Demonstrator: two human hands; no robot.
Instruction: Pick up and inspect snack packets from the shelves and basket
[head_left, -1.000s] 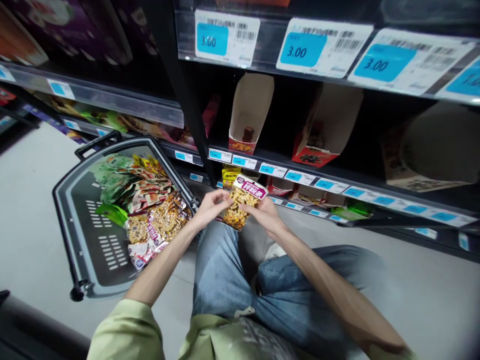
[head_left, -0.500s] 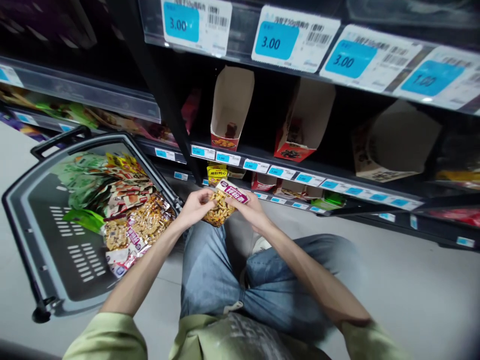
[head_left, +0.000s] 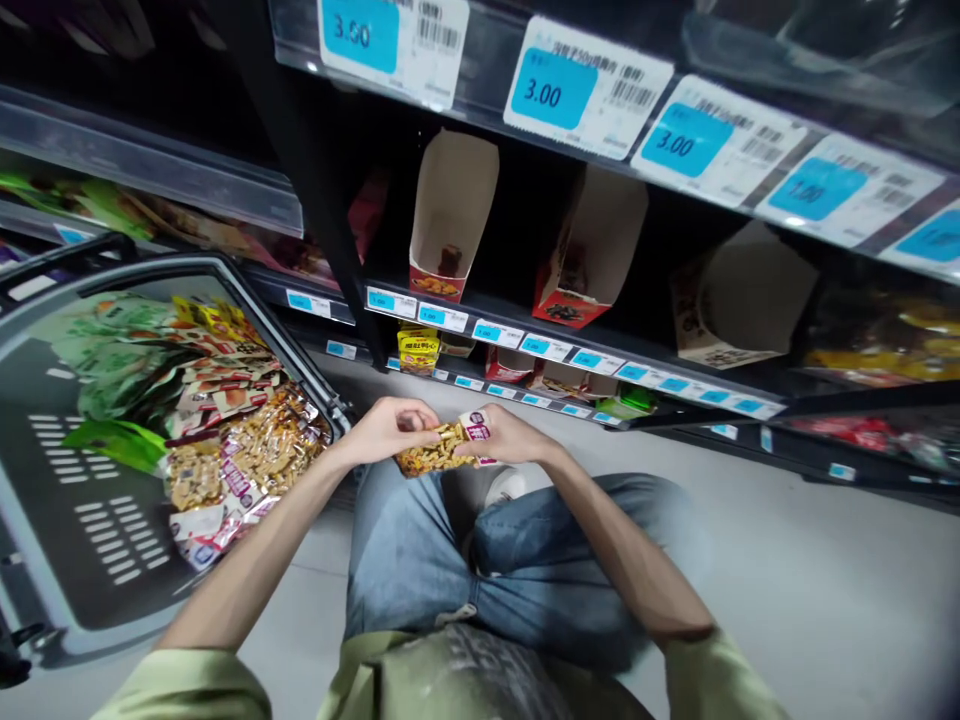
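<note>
Between my two hands, above my knees, is a snack packet (head_left: 433, 455) with a see-through front and a white and purple top. My left hand (head_left: 390, 430) pinches the packet's left side with thumb and fingers. Its purple-topped end is in my right hand (head_left: 510, 435), the thumb lying across the front. The packet is turned sideways, its top toward the right. To the left stands a grey shopping basket (head_left: 56, 570) holding similar snack packets (head_left: 255, 465), red and white packets (head_left: 225, 385) and green packets (head_left: 112, 345).
Ahead are dark shelves with price tags (head_left: 589, 90). Open cardboard boxes (head_left: 454, 215) stand on the middle shelf. Yellow packets (head_left: 418, 350) and a green package (head_left: 636, 398) sit on the low shelf. Grey floor (head_left: 825, 580) lies to the right.
The packet has turned in my hands from upright to sideways, its top swinging right. The basket and shelves have shifted left in view. Both hands keep their hold.
</note>
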